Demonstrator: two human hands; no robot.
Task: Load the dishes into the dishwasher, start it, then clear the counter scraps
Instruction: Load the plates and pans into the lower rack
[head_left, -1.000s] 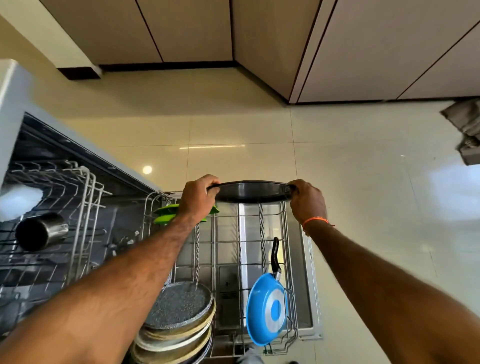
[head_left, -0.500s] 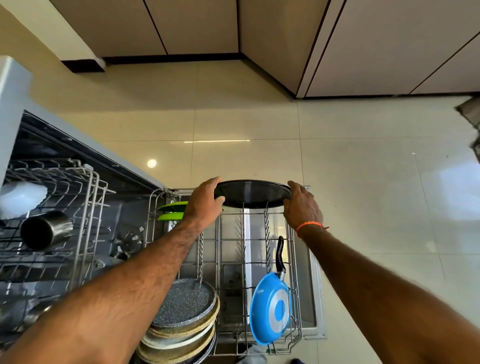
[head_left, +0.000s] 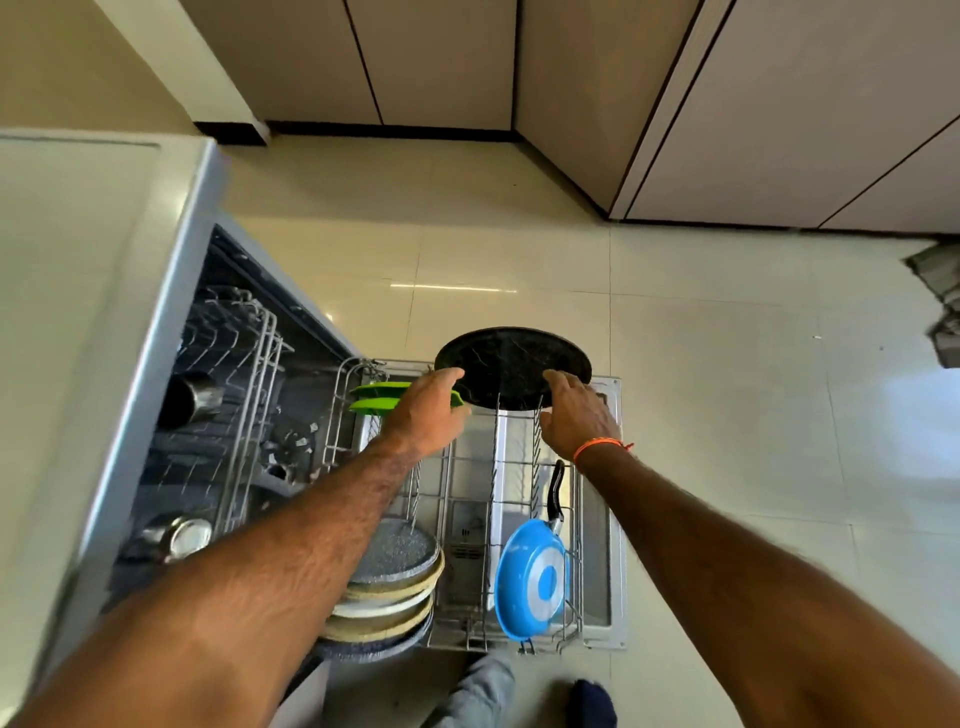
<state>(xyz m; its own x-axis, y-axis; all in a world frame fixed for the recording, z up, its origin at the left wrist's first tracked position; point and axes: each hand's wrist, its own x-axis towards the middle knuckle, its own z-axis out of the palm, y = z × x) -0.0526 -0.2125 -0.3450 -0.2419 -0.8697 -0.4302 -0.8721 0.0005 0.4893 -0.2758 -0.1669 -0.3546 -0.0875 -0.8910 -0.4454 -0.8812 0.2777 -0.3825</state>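
The round, flat black pan (head_left: 511, 366) stands at the far end of the pulled-out lower wire rack (head_left: 519, 519) of the dishwasher, its face tilted toward the camera and its lower edge down among the rack's upright tines. It lies straight ahead of both hands, between them: the left hand (head_left: 423, 415) is at its left rim and the right hand (head_left: 579, 415) at its lower right edge. Both sets of fingers (head_left: 563, 376) look nearly straight and loosely spread, resting against the pan rather than curled round it; whether the thumbs hook the rim cannot be told. The two hands look about equally near, so either could steady it. Judging from this, the coming move turns on whether the pan stays propped in its slot once the hands leave.

Just left of the pan, partly under the left hand, sit two bright green plates (head_left: 376, 397). Nearer the person stand a stack of speckled grey and cream plates (head_left: 389, 582) and a blue frying pan with a black handle (head_left: 532, 577). A steel cup (head_left: 187, 397) lies in the upper rack to the left.
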